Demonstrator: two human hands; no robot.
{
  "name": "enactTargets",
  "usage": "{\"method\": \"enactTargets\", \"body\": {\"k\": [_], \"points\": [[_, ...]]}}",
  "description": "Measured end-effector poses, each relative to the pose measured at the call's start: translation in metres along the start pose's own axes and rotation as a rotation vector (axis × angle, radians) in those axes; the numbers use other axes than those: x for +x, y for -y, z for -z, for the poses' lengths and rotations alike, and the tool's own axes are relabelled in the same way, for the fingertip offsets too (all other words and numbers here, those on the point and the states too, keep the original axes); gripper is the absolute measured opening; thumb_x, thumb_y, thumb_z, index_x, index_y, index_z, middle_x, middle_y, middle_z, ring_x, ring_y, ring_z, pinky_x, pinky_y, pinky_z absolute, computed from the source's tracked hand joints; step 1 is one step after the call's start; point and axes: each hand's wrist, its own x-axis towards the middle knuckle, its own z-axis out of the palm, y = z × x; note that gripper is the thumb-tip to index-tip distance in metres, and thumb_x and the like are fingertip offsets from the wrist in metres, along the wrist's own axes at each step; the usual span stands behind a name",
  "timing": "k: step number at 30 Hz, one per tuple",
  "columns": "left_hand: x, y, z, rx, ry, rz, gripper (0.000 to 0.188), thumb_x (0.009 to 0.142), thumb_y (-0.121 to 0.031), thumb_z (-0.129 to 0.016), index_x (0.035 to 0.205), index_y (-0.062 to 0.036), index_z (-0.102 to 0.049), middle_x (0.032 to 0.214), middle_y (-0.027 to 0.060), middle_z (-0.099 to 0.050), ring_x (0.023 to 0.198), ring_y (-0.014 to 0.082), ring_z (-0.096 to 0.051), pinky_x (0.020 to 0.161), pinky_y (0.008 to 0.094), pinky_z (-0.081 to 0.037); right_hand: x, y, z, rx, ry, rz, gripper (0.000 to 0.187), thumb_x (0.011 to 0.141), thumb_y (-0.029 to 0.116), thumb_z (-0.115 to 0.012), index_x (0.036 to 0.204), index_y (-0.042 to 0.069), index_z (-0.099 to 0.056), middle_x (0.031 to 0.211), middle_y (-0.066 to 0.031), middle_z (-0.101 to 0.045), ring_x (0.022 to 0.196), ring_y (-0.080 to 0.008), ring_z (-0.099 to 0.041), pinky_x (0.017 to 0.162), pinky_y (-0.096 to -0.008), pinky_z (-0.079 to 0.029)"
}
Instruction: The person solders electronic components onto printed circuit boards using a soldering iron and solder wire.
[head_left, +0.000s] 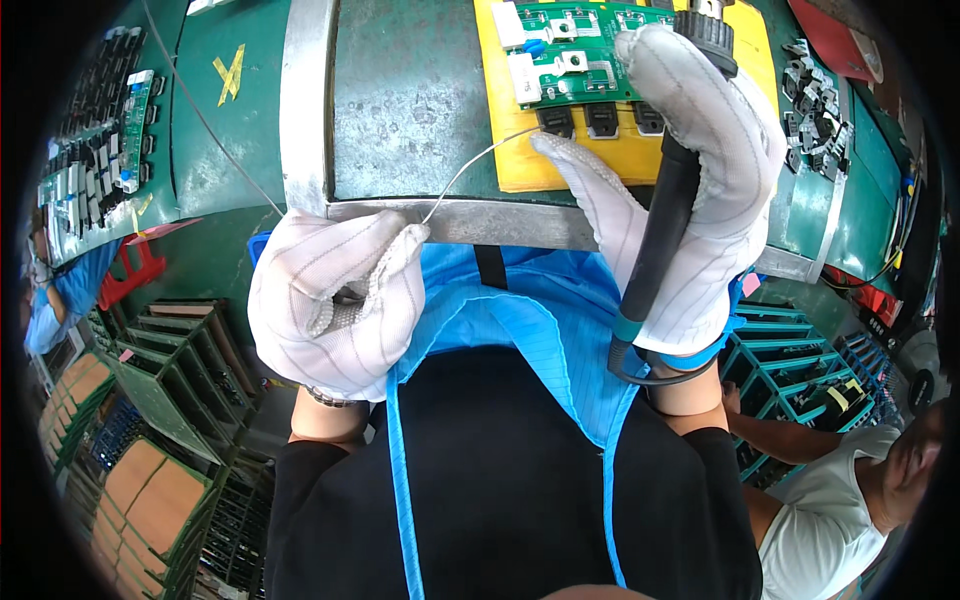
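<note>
White striped gloves cover both hands. My left hand [335, 300] is closed in front of the bench edge, pinching a thin solder wire [466, 168] between thumb and fingertip. The wire's free end curves up to the yellow mat [515, 165]. A soldering iron [662, 235] with a black handle and knurled collar is gripped by my right hand [715, 170]; its tip lies beyond the top of the view. Under that hand's fingers lies a green circuit board [595, 75] with white blocks and metal tabs. Several black components [601, 120] stick out along its near edge.
Metal strips [470, 222] edge the green bench. Many parts and another board [135, 125] lie far left; loose components [815, 115] are piled at right. Green racks [185, 355] stand below left, teal racks [785, 350] below right. Another person [830, 510] is at lower right.
</note>
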Motion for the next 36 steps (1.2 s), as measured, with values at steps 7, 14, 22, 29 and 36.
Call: {"method": "enactTargets", "body": {"k": [7,14,22,29,36], "points": [[0.006,-0.011,0.005,0.125,0.155,-0.137,0.029,0.067,0.006,-0.078,0.093,-0.0043,-0.068,0.082,0.0067,-0.069,0.064,0.0246,-0.066,0.061,0.0354,-0.052,-0.028,-0.001,0.046,0.410,-0.003,-0.200,0.055,0.093,0.039,-0.069,0.130,0.000,-0.055,0.089,-0.0161,-0.071,0.081,-0.0242,-0.065,0.070,-0.0310,-0.051],[0.005,-0.016,0.006,0.258,0.370,-0.310,0.028,0.061,0.006,-0.069,0.089,0.0023,-0.071,0.068,0.0058,-0.062,0.055,0.0237,-0.055,0.057,0.0335,-0.042,-0.035,0.020,0.068,0.675,-0.249,-0.862,0.058,0.099,0.047,-0.054,0.128,-0.003,-0.051,0.109,-0.0143,-0.057,0.089,-0.0185,-0.057,0.072,-0.0289,-0.050],[0.007,-0.029,-0.008,0.312,0.286,-0.157,0.024,0.059,0.001,-0.076,0.083,-0.0018,-0.072,0.061,0.0032,-0.056,0.053,0.0225,-0.053,0.055,0.0328,-0.045,-0.044,0.015,0.055,0.141,-0.156,-0.578,0.037,0.100,0.024,-0.045,0.116,-0.008,-0.055,0.118,-0.0185,-0.057,0.106,-0.0237,-0.061,0.087,-0.0364,-0.056],[0.002,-0.017,-0.015,0.273,0.197,-0.250,0.038,0.064,-0.010,-0.091,0.097,-0.0090,-0.071,0.074,-0.0041,-0.062,0.055,0.0120,-0.058,0.054,0.0265,-0.044,-0.040,0.019,0.052,0.328,-0.189,-0.609,0.032,0.093,0.024,-0.063,0.110,-0.003,-0.057,0.104,-0.0196,-0.067,0.091,-0.0252,-0.068,0.088,-0.0367,-0.052],[0.010,-0.026,-0.017,0.400,0.235,-0.236,0.019,0.063,-0.005,-0.080,0.080,-0.0043,-0.073,0.056,0.0004,-0.055,0.051,0.0202,-0.055,0.055,0.0324,-0.047,-0.035,0.023,0.056,0.431,-0.144,-0.662,0.036,0.092,0.026,-0.066,0.109,-0.005,-0.058,0.102,-0.0203,-0.068,0.084,-0.0231,-0.068,0.080,-0.0341,-0.055]]}}
